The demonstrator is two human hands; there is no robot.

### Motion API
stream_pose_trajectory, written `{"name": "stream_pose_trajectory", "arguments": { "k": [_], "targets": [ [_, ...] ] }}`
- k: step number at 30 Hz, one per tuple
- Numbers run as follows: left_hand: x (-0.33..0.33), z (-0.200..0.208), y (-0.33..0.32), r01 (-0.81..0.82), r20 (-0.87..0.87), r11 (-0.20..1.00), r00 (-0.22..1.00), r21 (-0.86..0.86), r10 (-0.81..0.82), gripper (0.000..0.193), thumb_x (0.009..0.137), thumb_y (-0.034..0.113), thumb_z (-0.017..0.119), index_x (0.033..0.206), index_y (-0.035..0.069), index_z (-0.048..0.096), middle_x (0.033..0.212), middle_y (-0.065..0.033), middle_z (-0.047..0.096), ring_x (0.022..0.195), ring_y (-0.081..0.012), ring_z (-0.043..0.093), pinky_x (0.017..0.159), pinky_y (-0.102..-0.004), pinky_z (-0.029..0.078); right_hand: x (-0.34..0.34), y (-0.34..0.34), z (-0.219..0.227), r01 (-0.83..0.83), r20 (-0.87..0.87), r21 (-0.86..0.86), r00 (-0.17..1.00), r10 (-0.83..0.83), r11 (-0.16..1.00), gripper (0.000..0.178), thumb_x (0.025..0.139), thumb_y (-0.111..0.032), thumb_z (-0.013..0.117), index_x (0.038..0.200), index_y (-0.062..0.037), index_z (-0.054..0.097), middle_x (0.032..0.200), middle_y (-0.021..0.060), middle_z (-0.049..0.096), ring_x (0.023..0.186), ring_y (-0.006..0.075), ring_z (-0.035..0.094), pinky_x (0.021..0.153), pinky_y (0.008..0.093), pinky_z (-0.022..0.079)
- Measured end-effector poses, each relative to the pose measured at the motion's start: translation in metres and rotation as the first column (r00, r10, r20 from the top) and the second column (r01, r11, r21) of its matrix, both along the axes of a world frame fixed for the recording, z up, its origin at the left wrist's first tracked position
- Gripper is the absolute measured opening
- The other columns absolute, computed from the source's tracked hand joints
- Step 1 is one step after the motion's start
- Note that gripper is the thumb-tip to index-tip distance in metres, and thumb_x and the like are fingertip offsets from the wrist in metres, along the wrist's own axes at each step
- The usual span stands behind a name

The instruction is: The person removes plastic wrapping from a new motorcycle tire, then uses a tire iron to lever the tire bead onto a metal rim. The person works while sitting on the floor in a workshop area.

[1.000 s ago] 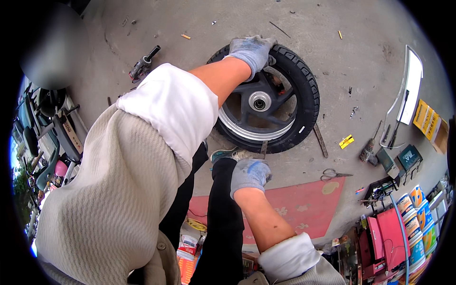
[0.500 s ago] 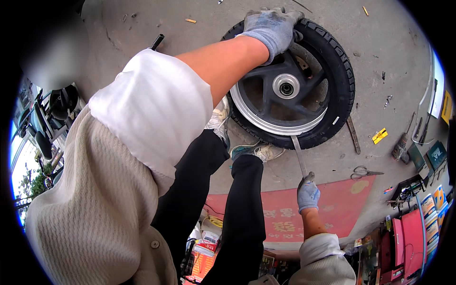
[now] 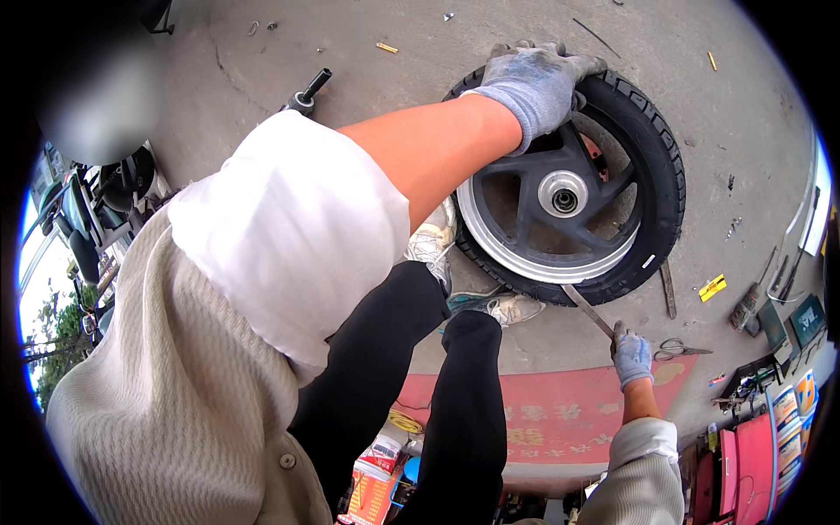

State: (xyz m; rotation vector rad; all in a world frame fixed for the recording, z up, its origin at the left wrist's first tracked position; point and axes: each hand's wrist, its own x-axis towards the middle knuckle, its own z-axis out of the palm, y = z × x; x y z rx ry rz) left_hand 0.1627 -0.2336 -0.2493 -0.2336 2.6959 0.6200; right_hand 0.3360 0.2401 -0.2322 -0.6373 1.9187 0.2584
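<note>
A wheel with dark spokes and a silver hub lies flat on the floor, a black tire around it. At the far side my left hand, in a grey-blue glove, lies over the tire with its fingers curled round the tread; the fingertips are partly hidden. My right hand, gloved too, is closed on the near end of a flat metal tire lever. The lever's other end meets the seam between the tire and the silver rim edge on the near side. How deep it sits is hidden.
Another flat metal bar lies beside the tire. Scissors, a yellow packet and a red mat are on the floor to the right and near. My shoe stands close to the tire. A black-handled tool lies at the left.
My right hand has moved right, swinging the lever from nearly upright to a slant. The wheel and my left hand appear lower and further right, as the whole view has shifted.
</note>
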Motion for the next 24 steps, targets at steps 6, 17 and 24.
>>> {"name": "stream_pose_trajectory", "arguments": {
  "k": [6,17,24],
  "targets": [
    [0.011,-0.01,-0.016,-0.05,-0.103,0.996,0.993,0.077,0.058,0.045,0.098,0.028,0.064,0.141,0.034,0.06,0.136,-0.0035,0.063,0.13,-0.0286,0.058,0.112,-0.0462,0.043,0.054,-0.02,0.036,0.268,0.064,0.115,0.959,-0.277,0.957,0.027,0.095,-0.015,0.062,0.121,-0.0084,0.063,0.084,0.022,0.069,0.077,0.0412,0.068,0.066,0.0515,0.053],
    [0.014,-0.014,-0.007,-0.097,-0.082,0.992,0.991,0.085,0.104,0.045,0.097,0.029,0.064,0.141,0.036,0.06,0.136,-0.0043,0.063,0.129,-0.0297,0.058,0.115,-0.0475,0.041,0.026,-0.007,0.019,0.164,-0.026,0.113,0.987,-0.162,0.98,0.029,0.091,-0.006,0.063,0.12,-0.0063,0.062,0.087,0.019,0.07,0.08,0.0401,0.067,0.066,0.0488,0.052],
    [0.012,-0.015,-0.011,-0.076,-0.091,0.992,0.992,0.1,0.085,0.045,0.097,0.032,0.064,0.142,0.037,0.059,0.141,-0.0045,0.061,0.129,-0.0278,0.06,0.114,-0.0451,0.043,0.09,-0.017,0.02,0.511,-0.243,-0.151,0.811,-0.532,0.847,0.031,0.09,-0.009,0.062,0.121,-0.0062,0.065,0.088,0.0205,0.071,0.082,0.0415,0.07,0.07,0.0517,0.054]
  ]
}}
